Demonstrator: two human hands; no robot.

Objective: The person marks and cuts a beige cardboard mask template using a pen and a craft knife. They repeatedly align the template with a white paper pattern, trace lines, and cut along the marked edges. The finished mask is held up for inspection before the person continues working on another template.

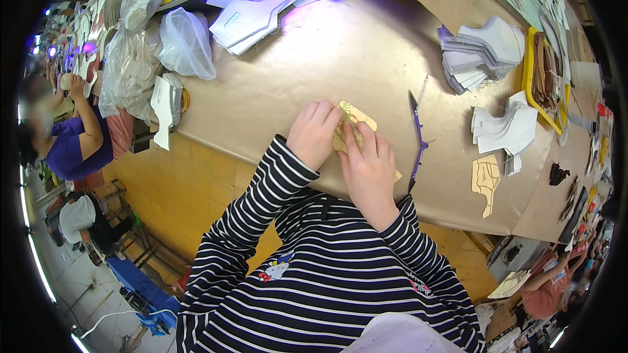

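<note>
At the near edge of the table, both hands meet over a yellow flat shaped piece (362,116) with greenish markings or material on its top. My left hand (314,136) has its fingers curled over the piece's left side. Bent in close to the left fingertips, the fingers of my right hand (370,173) press on it from the near right side. Much of the piece is hidden under the hands. A similar yellow shaped piece (486,182), with dark outlines and a narrow tail, lies farther right. Between them rests a long thin purple tool (417,137) with a dark pointed tip.
White shaped pieces lie stacked at the far left (252,16), far right (481,52) and right (504,127). A clear plastic bag (186,42) sits at the left table edge. A yellow-rimmed tray (528,72) stands right. A person in purple (82,137) sits at left.
</note>
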